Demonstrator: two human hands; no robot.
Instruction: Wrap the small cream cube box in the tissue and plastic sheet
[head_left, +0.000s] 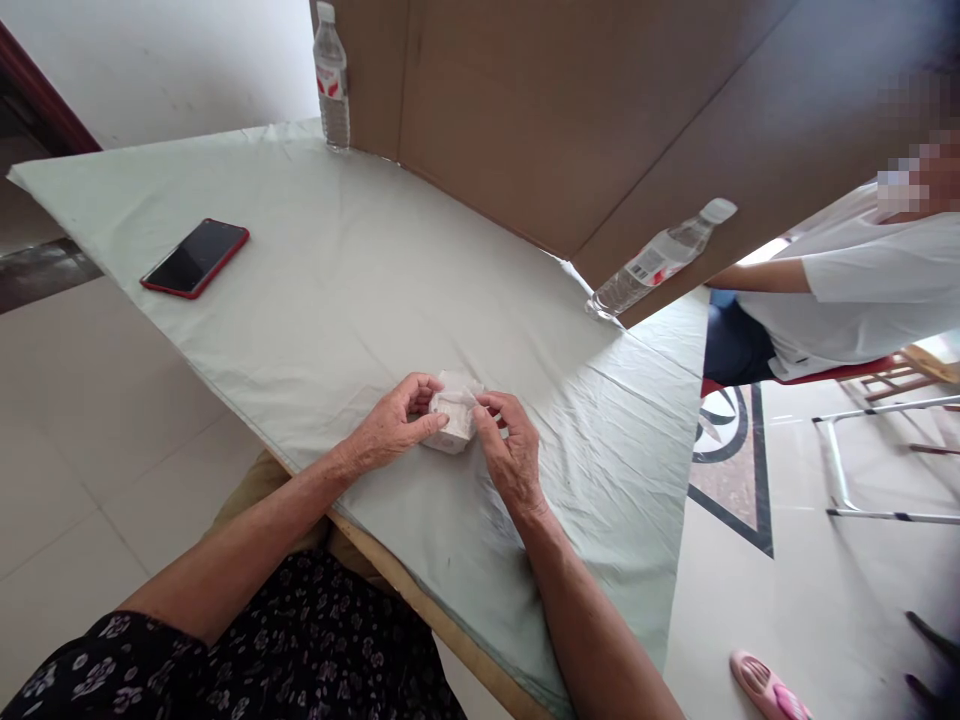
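A small white box (pixel 453 432) rests on the cloth near the table's front edge, its upper side partly covered by thin translucent wrapping (pixel 459 386). My left hand (pixel 405 420) grips the box from the left, with the thumb on its near face and the fingers behind. At the box's right upper edge, my right hand (pixel 510 440) pinches the wrapping between thumb and forefinger. What lies inside the box cannot be made out.
A phone (pixel 196 258) lies on the pale green tablecloth (pixel 360 270) at left. Two water bottles (pixel 332 85) stand against a tall brown cardboard panel (pixel 510 110) at the back. Beyond it on the right sits another person in a white shirt (pixel 885 270).
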